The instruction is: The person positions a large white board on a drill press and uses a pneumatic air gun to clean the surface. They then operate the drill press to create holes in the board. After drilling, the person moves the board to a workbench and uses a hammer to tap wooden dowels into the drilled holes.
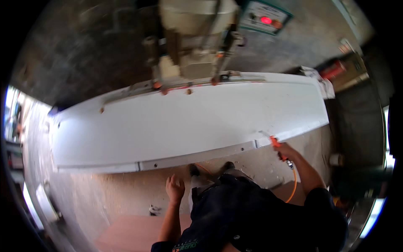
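In my right hand (286, 151) is an orange air blow gun (274, 141), my fingers closed round its handle. The gun's thin nozzle points left over the right part of a long white tabletop (180, 122), near its front edge. From a metal coupling at the handle, an orange air hose (294, 185) curves down toward my body. My left hand (175, 189) hangs in front of the table, left of my legs, touching nothing. Its fingers are loosely bent and somewhat apart.
A cream-coloured machine head (199, 25) stands over the table's back edge, beside a long metal fence (184, 87). Behind it is a control panel (265, 19) with a lit red light. Boxes (346, 71) sit at the right end. A reddish board (126, 233) lies on the floor.
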Demonstrator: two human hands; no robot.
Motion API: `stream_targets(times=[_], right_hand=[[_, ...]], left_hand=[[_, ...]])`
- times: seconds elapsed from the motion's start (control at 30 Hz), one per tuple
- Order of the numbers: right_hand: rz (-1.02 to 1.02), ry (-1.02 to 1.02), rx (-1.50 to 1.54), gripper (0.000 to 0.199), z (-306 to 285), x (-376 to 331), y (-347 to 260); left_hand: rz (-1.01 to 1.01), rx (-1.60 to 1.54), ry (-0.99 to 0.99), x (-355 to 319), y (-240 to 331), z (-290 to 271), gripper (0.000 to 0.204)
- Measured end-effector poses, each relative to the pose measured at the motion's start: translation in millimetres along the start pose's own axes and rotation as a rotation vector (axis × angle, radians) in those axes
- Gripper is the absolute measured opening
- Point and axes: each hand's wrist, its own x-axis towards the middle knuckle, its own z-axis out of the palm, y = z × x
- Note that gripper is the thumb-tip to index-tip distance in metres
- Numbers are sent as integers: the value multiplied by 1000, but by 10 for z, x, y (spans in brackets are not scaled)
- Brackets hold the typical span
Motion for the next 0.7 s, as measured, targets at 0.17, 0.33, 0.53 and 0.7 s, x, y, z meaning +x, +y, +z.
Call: stream_targets(times=[0.17,0.33,0.53,0.7], right_hand=[[107,214,169,21,-1047,-166,968],[81,401,484,23,-1823,385,1449],[53,615,522,25,-3201,1566,1846],[39,796,236,30,-4664,2849,2232]], left_hand=[[32,-169,-338,67,711,460,26],[146,-160,-502,223,1473,1032,19],[-51,-48,-595,122,2529,1839,22],[-414,-47,-573,-150,3177,2417,37]])
